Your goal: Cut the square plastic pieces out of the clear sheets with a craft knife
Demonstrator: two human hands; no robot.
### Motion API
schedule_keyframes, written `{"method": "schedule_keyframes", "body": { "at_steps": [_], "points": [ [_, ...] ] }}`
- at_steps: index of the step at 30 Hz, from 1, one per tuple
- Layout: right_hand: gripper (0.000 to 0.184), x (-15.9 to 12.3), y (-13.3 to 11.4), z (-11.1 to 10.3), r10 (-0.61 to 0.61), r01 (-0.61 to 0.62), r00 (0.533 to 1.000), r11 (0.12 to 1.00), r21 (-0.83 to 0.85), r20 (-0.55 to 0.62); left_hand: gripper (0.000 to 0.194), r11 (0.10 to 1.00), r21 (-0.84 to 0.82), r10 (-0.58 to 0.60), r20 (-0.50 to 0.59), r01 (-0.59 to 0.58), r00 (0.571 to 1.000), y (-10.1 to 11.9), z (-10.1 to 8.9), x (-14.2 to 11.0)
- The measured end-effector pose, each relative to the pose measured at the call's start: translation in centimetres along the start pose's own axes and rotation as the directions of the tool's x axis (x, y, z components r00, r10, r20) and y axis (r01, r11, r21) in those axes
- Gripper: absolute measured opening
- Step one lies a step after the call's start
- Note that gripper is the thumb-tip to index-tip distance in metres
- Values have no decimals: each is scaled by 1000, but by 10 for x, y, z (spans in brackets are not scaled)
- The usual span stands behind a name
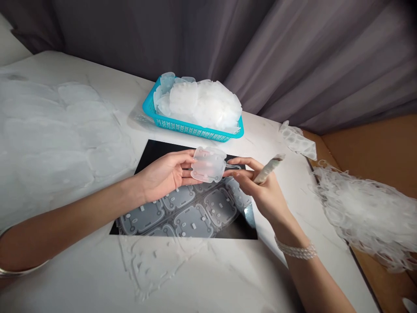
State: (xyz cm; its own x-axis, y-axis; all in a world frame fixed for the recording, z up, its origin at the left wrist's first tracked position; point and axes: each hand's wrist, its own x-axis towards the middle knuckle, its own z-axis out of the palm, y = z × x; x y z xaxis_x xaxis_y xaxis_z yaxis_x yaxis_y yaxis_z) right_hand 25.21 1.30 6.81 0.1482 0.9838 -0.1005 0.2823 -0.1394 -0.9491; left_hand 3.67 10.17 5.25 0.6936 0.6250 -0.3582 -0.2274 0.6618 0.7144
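Note:
My left hand (163,176) holds a small translucent silicone pad (208,165) by its left edge, thumb on top and fingers beneath. The pad has notched edges and small slots. At its right side, the fingertips of my right hand (269,195) meet the edge, where a thin clear strip (233,166) sticks out. A slim tool with a pale wrapped handle (269,168) lies in my right hand's grip; its tip is hidden. Under both hands, a clear moulded sheet of similar pads (193,221) lies partly over a black mat (241,232).
A blue basket (195,129) heaped with translucent pads (211,104) stands behind. Clear moulded sheets (55,134) are piled at left. Thin ring-like offcuts (374,213) hang over the right table edge, near another scrap (298,141). A grey curtain (195,39) closes the back.

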Motion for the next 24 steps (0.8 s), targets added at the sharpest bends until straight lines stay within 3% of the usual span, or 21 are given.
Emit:
{"method": "schedule_keyframes", "body": {
  "at_steps": [9,17,22,24],
  "points": [
    [18,1,-1,-6,62,-55,994,995,80,-92,42,997,-44,-68,-14,67,998,1,1,0],
    [21,3,1,-10,96,-82,990,987,136,-101,36,999,-35,-40,-25,39,999,-3,-1,2],
    [30,5,5,-14,130,-118,985,987,108,-110,37,999,45,19,-14,-18,1000,0,2,-1],
    [33,5,5,-16,132,-121,986,987,109,-104,39,984,143,115,-31,-110,993,8,1,-3]
  ]
}}
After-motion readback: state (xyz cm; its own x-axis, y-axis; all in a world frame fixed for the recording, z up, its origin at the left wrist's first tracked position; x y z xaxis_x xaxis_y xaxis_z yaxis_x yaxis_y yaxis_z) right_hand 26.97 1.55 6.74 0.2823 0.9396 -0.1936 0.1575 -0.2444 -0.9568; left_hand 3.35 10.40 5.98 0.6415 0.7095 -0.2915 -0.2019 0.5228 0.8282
